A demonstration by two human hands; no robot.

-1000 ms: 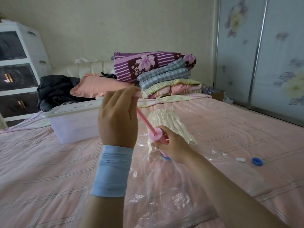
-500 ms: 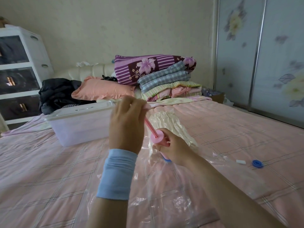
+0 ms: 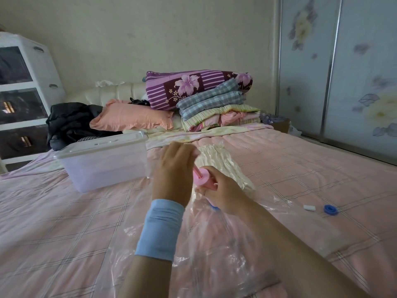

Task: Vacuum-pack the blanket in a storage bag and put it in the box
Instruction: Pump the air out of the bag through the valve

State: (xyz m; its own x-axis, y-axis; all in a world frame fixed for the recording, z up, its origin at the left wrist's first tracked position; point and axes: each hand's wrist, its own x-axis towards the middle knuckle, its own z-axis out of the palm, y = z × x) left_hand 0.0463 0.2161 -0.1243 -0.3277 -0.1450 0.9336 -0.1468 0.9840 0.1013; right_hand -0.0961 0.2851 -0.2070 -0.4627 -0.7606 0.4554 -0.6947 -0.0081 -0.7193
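Left hand (image 3: 174, 171) atop pink pump (image 3: 204, 178), right hand (image 3: 223, 194) around its barrel

The back of the left hand (image 3: 174, 168) hides the top of the pink hand pump (image 3: 203, 178) inside its grip, and the right hand (image 3: 225, 195) covers most of the pump's barrel and the blue valve (image 3: 214, 207) under it. The near end of the clear storage bag (image 3: 210, 239) runs off the bottom edge, the white drawer cabinet (image 3: 28, 93) off the left. The small white piece (image 3: 309, 207) on the right of the bed (image 3: 64, 222) is too small to tell.
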